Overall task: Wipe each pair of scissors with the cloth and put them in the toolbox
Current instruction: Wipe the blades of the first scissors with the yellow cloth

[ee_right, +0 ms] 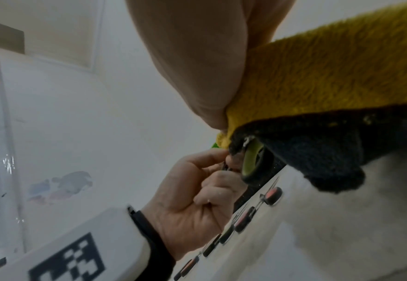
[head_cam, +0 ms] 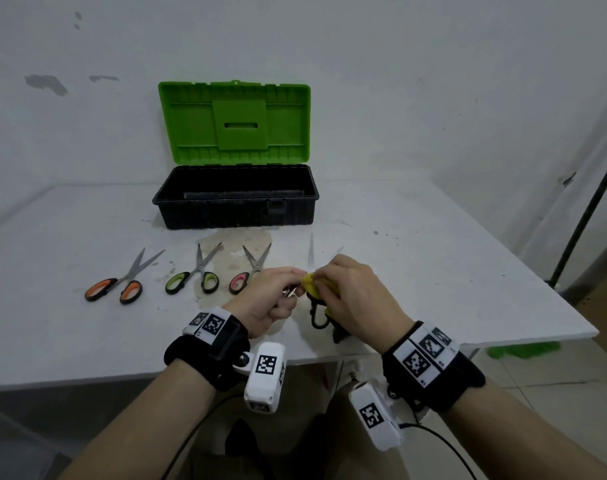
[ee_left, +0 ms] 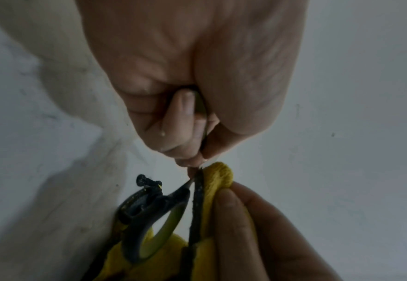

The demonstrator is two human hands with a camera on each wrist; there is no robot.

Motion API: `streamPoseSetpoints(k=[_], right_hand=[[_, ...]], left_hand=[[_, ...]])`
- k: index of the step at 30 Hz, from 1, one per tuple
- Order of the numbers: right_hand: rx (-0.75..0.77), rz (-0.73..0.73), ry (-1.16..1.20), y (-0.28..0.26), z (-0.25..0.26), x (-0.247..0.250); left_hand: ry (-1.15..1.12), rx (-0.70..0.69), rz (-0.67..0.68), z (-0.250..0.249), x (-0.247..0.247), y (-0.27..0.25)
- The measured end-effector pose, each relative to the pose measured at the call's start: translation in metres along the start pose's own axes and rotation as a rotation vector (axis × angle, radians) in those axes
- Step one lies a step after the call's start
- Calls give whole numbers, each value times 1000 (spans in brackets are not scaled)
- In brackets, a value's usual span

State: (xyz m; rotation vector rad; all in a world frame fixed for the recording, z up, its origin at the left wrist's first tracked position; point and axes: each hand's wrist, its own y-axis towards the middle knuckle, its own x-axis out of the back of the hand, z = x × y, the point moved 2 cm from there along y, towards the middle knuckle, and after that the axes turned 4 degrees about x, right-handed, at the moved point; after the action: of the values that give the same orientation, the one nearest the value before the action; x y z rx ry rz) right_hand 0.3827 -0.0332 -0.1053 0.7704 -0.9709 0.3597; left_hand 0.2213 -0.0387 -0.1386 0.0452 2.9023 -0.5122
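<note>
My left hand [head_cam: 290, 284] pinches the blades of a black-handled pair of scissors [ee_left: 159, 214], held just above the table's front edge; the handles [head_cam: 319, 318] hang toward me. Against these scissors my right hand [head_cam: 326, 284] grips a yellow cloth [head_cam: 312, 284] with a dark underside [ee_right: 317, 152]. The toolbox [head_cam: 236, 209] stands open at the back, green lid [head_cam: 234, 123] upright, black base dark inside. Orange-handled scissors [head_cam: 117, 287], green-handled scissors [head_cam: 194, 277] and pink-handled scissors [head_cam: 246, 271] lie in a row on the table, the pink pair partly behind my left hand.
Two pale blades [head_cam: 310, 252] of another pair stick out beyond my hands; its handles are hidden. The white table [head_cam: 451, 271] ends close to my wrists and at the right. A dark pole [head_cam: 586, 216] leans at the far right. The wall stands behind the toolbox.
</note>
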Motion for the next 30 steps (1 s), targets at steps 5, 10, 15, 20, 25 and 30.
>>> streamPoseSetpoints(k=[5,10,15,20,25,30], right_hand=[[-29,12,-27,3,2,-6],[-20,43,-128,3,3,-17],[-125,-80,-91,5,-12,-13],[-40,-65,-185,3,0,-17],[64,39,-97,-3,7,-24],[68,-65,-137,3,0,-12]], left_hand=[[-87,0,25,0,-1,-3],[-59,-19,17,3,-4,-4],[-107,0,-5,4,-1,-3],[-83,-23,21,3,-6,-3],[-28,-32,-29,6,-2,0],[-21,-60,34,2,-6,-2]])
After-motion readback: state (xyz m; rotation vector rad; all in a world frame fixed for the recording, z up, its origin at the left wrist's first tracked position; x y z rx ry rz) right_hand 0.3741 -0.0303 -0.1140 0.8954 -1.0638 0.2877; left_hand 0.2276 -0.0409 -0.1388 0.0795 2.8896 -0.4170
